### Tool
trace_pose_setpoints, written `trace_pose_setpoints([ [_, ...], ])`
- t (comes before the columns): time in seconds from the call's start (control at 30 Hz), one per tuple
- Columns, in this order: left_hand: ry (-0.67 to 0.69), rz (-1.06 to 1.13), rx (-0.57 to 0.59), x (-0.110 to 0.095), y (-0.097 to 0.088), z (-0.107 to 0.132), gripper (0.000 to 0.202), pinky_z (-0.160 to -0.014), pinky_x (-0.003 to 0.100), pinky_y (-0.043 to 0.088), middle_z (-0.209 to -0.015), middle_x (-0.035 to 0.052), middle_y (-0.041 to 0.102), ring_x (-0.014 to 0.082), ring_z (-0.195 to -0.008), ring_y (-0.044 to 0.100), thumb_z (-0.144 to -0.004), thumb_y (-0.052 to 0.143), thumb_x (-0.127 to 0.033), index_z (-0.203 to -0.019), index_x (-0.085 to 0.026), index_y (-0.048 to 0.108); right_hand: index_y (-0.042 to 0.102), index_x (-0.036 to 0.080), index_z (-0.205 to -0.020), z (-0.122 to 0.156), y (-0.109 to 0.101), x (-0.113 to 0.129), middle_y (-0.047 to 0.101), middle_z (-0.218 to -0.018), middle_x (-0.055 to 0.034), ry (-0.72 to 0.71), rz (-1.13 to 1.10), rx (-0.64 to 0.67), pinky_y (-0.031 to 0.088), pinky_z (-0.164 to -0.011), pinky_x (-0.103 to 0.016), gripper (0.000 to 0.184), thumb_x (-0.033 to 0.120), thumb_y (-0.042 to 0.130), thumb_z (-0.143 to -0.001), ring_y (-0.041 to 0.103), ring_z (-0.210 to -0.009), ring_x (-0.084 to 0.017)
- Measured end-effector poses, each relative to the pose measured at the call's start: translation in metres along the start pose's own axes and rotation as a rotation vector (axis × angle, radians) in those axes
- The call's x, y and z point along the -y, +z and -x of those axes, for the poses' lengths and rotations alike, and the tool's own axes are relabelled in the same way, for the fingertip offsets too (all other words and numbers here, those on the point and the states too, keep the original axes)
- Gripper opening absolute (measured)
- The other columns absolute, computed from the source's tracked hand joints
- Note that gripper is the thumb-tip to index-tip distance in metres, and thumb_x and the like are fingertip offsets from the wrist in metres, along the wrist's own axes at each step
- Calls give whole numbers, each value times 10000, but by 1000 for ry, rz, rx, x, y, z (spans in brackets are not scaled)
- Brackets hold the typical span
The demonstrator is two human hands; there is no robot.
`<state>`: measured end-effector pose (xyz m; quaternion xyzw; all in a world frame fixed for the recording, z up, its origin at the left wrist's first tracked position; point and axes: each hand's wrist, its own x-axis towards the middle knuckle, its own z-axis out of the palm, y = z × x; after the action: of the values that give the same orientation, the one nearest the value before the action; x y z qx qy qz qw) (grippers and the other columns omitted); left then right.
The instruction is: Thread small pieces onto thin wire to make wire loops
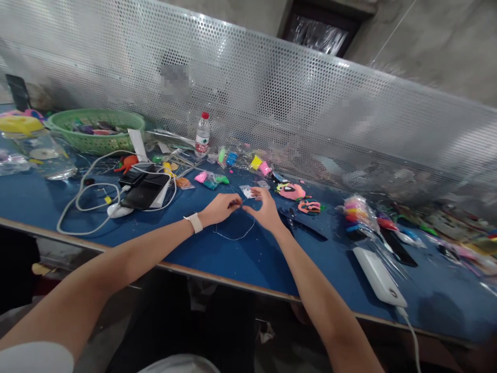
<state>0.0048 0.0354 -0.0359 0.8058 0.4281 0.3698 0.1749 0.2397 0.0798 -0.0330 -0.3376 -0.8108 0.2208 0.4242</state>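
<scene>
Both my hands meet over the blue table [240, 254]. My left hand [222, 207], with a white wristband, is closed in a pinch on a thin silvery chain [236, 235]. The chain hangs in a loop onto the table between my wrists. My right hand [267, 210] is also pinched, its fingertips on the chain's other end, close to a small clear bag [247, 191]. A pink and black clay figure [291, 191] and a second small clay piece [309, 206] lie just right of my right hand.
A green basket [95, 129], a water bottle [202, 134], small bags of coloured clay [217, 178], a black device with white cables [145, 191], a white power bank [378, 277] and a bundle of coloured clay [359, 212] lie around. A perforated metal screen [310, 103] backs the table.
</scene>
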Motion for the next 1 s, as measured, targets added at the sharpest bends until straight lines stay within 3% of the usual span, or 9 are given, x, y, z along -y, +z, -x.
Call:
trace_pose_setpoints([
  [0.1,-46,52,-81,2,-4,-3,81,-808,293,539,-937,38,815,179,-803,713,-1020,676,-144,-1016,-180,748,494,271,-1446,1,6,-6,677,-1341,-142,221,-122,-80,647,-875,-468,884,637,939,-775,759,-978,-277],
  [0.2,-60,57,-105,2,-7,-4,69,-791,295,534,-897,38,803,174,-772,695,-1012,686,-177,-983,-178,748,485,254,-1357,3,11,-9,662,-1363,-162,333,-111,-136,639,-865,-460,895,680,946,-719,759,-991,-277],
  [0.33,-83,107,-154,-1,-9,-4,75,-793,292,540,-885,40,793,168,-769,690,-1013,673,-197,-978,-176,736,562,246,-1100,4,12,-1,710,-1253,-153,249,44,-212,607,-882,-460,644,725,866,-795,725,-1037,-299],
  [0.47,-111,253,-149,-8,-9,-2,108,-753,284,547,-872,35,776,148,-711,680,-1018,665,-253,-974,-173,723,626,264,-978,5,12,17,709,-835,-38,241,-87,-11,559,-691,-395,510,760,736,-935,678,-680,-234],
  [0.6,-122,431,-106,-11,-8,-2,170,-685,274,536,-849,37,756,137,-673,661,-995,698,-329,-975,-163,727,680,261,-963,5,15,28,618,-647,19,263,-154,70,443,-561,-359,514,775,689,-968,552,-507,-192],
  [0.7,-183,610,-66,-9,-6,-3,318,-634,261,511,-784,40,729,131,-650,638,-983,742,-460,-912,-151,721,684,251,-871,5,14,31,554,-604,25,215,-112,28,394,-580,-345,515,758,705,-958,520,-556,-187],
  [0.8,-288,821,-38,-7,-4,-4,486,-624,255,507,-838,71,762,116,-655,630,-949,788,-606,-832,-144,692,692,247,-845,5,12,34,542,-625,26,196,-101,15,371,-592,-339,497,732,739,-943,479,-580,-174],
  [0.9,-364,944,18,-6,-5,-3,530,-623,242,501,-878,73,773,103,-672,632,-844,913,-617,-828,-143,677,694,245,-837,6,11,38,521,-632,29,185,-107,17,355,-592,-339,458,685,749,-954,447,-578,-165],
  [1.0,-374,939,81,-7,-6,-2,537,-600,238,483,-833,56,744,98,-651,622,-844,926,-624,-836,-140,695,682,248,-831,6,10,40,503,-635,32,179,-109,10,352,-592,-339,424,646,747,-962,437,-579,-163],
])
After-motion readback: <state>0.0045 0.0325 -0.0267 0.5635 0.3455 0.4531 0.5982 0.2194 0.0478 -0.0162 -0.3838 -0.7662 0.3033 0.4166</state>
